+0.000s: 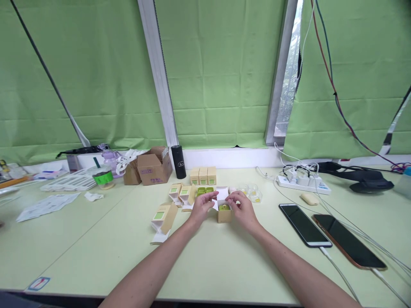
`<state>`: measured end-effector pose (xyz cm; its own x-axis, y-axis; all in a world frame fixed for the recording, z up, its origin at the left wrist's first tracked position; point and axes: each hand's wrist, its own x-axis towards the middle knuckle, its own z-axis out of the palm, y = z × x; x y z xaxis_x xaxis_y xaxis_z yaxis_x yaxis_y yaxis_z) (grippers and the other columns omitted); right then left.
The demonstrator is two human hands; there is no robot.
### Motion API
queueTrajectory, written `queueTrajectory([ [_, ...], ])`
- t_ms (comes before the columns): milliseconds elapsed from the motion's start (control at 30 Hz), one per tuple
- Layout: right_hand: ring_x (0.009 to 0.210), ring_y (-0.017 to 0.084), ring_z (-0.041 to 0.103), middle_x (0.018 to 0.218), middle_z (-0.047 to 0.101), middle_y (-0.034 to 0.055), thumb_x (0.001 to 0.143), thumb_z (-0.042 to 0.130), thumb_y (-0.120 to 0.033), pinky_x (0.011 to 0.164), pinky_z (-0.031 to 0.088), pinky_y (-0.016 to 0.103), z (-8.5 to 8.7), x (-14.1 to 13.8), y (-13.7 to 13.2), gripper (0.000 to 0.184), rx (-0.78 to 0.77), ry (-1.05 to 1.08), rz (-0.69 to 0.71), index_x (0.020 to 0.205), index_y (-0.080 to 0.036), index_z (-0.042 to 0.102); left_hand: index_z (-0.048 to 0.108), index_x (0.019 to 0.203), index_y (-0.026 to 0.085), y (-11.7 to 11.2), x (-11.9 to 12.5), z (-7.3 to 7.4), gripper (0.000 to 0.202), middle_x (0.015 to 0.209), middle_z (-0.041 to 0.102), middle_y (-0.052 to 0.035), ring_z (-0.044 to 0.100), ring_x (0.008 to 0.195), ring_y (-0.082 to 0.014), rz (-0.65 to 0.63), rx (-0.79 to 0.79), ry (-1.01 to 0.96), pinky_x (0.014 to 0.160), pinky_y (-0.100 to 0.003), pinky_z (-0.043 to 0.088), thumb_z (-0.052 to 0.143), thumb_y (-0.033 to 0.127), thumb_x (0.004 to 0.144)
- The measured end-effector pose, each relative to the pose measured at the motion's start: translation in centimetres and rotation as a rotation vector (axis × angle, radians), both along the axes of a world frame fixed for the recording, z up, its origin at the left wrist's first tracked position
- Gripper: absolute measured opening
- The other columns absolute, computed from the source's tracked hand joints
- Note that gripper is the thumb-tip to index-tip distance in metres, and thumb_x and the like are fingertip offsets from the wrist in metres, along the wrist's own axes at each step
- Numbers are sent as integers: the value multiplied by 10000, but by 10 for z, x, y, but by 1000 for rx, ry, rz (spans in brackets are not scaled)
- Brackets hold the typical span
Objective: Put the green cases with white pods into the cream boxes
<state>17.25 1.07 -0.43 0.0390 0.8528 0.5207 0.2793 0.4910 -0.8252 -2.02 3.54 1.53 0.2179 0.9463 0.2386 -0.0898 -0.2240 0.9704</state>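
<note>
A small tan carton stands open on the pale green table, with a green-lidded jar inside it. My left hand pinches the carton's white flap on the left side. My right hand pinches the flap on the right. Several more open cartons lie to the left, one nearest at the front. Three closed cartons stand in a row behind, with green jars in front of them.
Two phones lie on charge at the right, with cables and a power strip behind. A black cylinder, brown boxes, a green-banded cup and papers sit at the back left. Clear plastic lids lie right of the carton.
</note>
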Motion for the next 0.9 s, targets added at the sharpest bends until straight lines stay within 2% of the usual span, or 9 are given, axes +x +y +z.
queueTrajectory([
  [133, 1015, 271, 620, 1060, 674, 104, 943, 515, -337, 796, 528, 375, -2, 5, 2, 249, 49, 61, -62, 960, -230, 740, 807, 1095, 143, 0, 1, 0, 452, 1021, 794, -109, 701, 1010, -271, -4, -10, -18, 911, -361, 510, 665, 179, 667],
  [233, 989, 261, 621, 1065, 700, 99, 926, 497, -322, 858, 518, 397, -3, 8, 5, 254, 64, 77, -131, 966, -225, 729, 809, 1063, 150, 1, 1, -1, 417, 1022, 794, -108, 699, 1035, -274, 1, -20, -43, 929, -363, 506, 657, 206, 678],
  [367, 869, 244, 615, 1041, 706, 95, 888, 517, -349, 717, 522, 364, -7, 9, 10, 264, -42, 178, -150, 1012, -222, 712, 797, 1053, 156, 2, 2, -2, 397, 1054, 784, -106, 686, 1063, -264, 18, -18, -70, 942, -350, 501, 666, 206, 682],
  [500, 802, 230, 598, 998, 693, 89, 834, 607, -439, 599, 486, 320, -12, 7, 13, 292, -123, 262, -137, 1005, -222, 701, 758, 1089, 148, 2, 3, -5, 417, 1010, 763, -99, 685, 985, -234, 17, -16, -79, 862, -311, 508, 710, 185, 676],
  [633, 724, 197, 564, 975, 657, 68, 791, 650, -494, 524, 449, 289, -13, 4, 14, 366, -187, 320, -99, 1038, -225, 675, 707, 1109, 148, -1, 6, -8, 415, 966, 733, -82, 676, 920, -203, 14, 12, -84, 845, -301, 510, 721, 190, 696],
  [900, 650, 156, 539, 938, 589, 28, 743, 676, -475, 435, 397, 242, -11, 2, 12, 409, -240, 393, -66, 1065, -229, 620, 601, 1158, 185, -7, 12, -11, 452, 991, 717, -70, 678, 939, -203, -5, 7, -58, 884, -327, 513, 788, 309, 766],
])
